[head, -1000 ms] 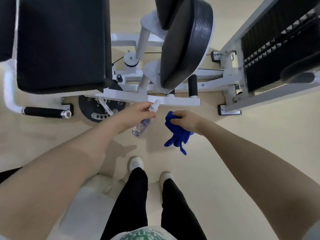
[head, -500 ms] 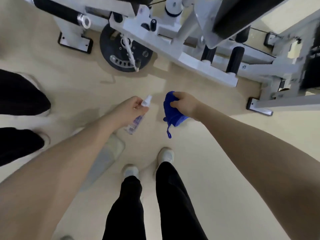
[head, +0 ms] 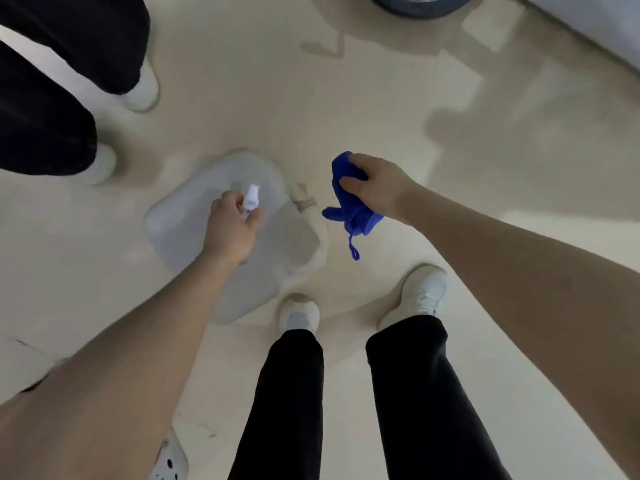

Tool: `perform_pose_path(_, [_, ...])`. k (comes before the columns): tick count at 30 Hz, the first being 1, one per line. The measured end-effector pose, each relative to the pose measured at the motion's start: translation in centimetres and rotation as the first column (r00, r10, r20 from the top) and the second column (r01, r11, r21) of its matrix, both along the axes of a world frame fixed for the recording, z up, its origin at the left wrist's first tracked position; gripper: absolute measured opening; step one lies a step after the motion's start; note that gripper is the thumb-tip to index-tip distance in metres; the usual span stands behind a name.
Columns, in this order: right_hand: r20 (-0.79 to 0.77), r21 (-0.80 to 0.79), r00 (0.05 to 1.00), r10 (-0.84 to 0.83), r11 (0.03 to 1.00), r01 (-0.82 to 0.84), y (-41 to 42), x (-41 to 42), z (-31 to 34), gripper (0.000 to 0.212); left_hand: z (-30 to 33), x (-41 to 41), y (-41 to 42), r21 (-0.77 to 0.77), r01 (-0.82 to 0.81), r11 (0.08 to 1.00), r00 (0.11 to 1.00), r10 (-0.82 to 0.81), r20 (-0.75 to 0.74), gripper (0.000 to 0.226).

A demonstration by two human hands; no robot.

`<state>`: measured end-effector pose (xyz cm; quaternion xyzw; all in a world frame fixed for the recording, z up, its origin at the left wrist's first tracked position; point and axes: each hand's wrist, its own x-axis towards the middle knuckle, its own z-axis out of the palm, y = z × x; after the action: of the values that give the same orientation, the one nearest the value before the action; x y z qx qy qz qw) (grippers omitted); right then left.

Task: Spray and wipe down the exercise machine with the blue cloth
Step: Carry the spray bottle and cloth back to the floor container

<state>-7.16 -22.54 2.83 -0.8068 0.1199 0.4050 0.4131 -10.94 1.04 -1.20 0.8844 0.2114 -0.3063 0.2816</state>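
No text, label, brand or number can be read anywhere near either hand; the picture is too blurred for lettering.

You have two hands (head: 232, 230) (head: 377, 188), one bottle (head: 250, 197), one cloth (head: 353, 209), one bag (head: 180, 216) and four shoes (head: 299, 315) (head: 424, 292) (head: 143, 86) (head: 102, 164).

Looks like a gym: smooth beige floor (head: 450, 237) all round, dark round machine base (head: 415, 8) and white frame (head: 606, 32) far beyond the right hand (head: 377, 185).
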Motion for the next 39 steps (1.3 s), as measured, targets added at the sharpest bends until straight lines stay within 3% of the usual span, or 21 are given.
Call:
perform_pose_path(7, [-0.007,-0.06,0.99,0.14,0.988,-0.14,3.9,-2.3,-4.1,0.008,-3.8,-1.5,2.8,0.047,-0.018,0.999,1.0,0.017,0.017,0.03])
perform_pose_path(11, [-0.007,-0.055,0.998,0.069,0.996,-0.07,4.0,-1.9,-4.7,0.019,-4.4,-1.7,2.3,0.167,-0.036,0.985,0.999,0.03,0.037,0.046])
perform_pose_path(14, [-0.006,-0.043,0.999,0.036,0.998,-0.036,3.3,-1.0,-3.9,0.015,-3.8,-1.0,1.6,0.207,-0.049,0.977,0.999,0.046,0.017,0.061])
perform_pose_path(19, [-0.043,0.029,0.999,0.032,0.999,-0.03,2.2,-0.5,-1.0,0.022,-1.5,0.9,1.0,0.106,0.041,0.994,0.999,-0.044,0.028,0.061])
perform_pose_path(22, [-0.064,0.121,0.998,0.002,0.993,0.006,0.9,-0.4,3.6,0.021,2.7,2.8,-1.6,-0.118,0.212,0.97,0.97,-0.194,0.145,0.053])
perform_pose_path(26, [-0.052,0.152,0.998,0.022,0.988,-0.014,-2.4,0.2,11.1,0.016,10.8,5.2,-7.8,-0.531,0.445,0.721,0.881,-0.46,0.114,0.068])
perform_pose_path(28, [-0.055,0.143,0.998,0.021,0.99,-0.013,-5.1,0.2,15.1,0.016,15.1,5.8,-11.4,-0.609,0.515,0.604,0.809,-0.577,0.112,0.063])
perform_pose_path(29, [-0.032,0.115,0.999,-0.032,0.993,0.036,-8.2,-0.7,18.6,0.016,18.1,6.2,-14.6,-0.605,0.584,0.541,0.749,-0.646,0.146,0.057])
perform_pose_path(32, [-0.023,0.108,0.996,-0.092,0.99,0.094,-11.2,-1.8,22.2,0.015,21.3,7.2,-17.6,-0.475,0.733,0.487,0.645,-0.719,0.258,0.029])
perform_pose_path(34, [0.02,0.06,0.982,-0.19,0.98,0.188,-14.8,-4.8,25.2,0.013,24.0,6.5,-20.8,-0.405,0.83,0.383,0.506,-0.824,0.256,0.016])
perform_pose_path(36, [0.05,0.014,0.953,-0.298,0.954,0.298,-18.5,-8.7,28.2,0.012,26.8,5.0,-24.3,-0.346,0.907,0.24,0.342,-0.899,0.273,0.025])
perform_pose_path(39, [0.09,-0.03,0.903,-0.42,0.905,0.424,-21.6,-14.1,32.4,0.013,30.0,2.9,-28.9,-0.317,0.947,0.054,0.17,-0.921,0.351,0.007])
